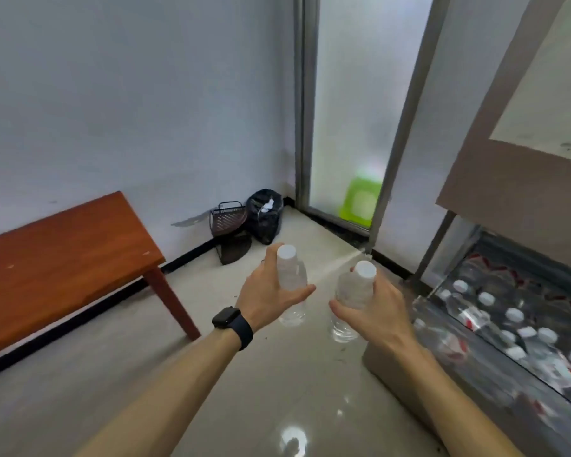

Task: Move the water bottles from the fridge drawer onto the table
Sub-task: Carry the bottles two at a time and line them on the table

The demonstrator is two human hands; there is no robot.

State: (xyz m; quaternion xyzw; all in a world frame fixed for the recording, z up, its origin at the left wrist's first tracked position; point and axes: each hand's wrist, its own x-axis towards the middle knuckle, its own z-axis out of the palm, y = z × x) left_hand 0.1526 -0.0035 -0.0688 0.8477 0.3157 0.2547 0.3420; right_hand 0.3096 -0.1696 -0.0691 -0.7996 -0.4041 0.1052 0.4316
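Red-brown wooden tabletop [63, 258] was seen far left, set against the white wall. A dark wire basket [228, 218] and a black bin bag [265, 215] were seen on the floor in the corner, just beside each other. The left hand [266, 293], with a dark watch [233, 324] on its wrist, was curled round the left bottle [295, 275]. That bottle was held upright above the floor, white cap up, well apart from the tabletop. The right hand [378, 313] was wrapped round the right bottle [350, 293], which was also held upright with its cap up, near the left bottle but not touching it. Both bottles were clear and were held in the air between the tabletop and the fridge drawer [384, 379]. A green stool [361, 203] was made out, blurred, behind a frosted glass door. The fridge drawer was seen open at lower right. The remaining bottles [515, 315] were stood inside it, white caps up, with red labels. Their count could not be told through the blur.
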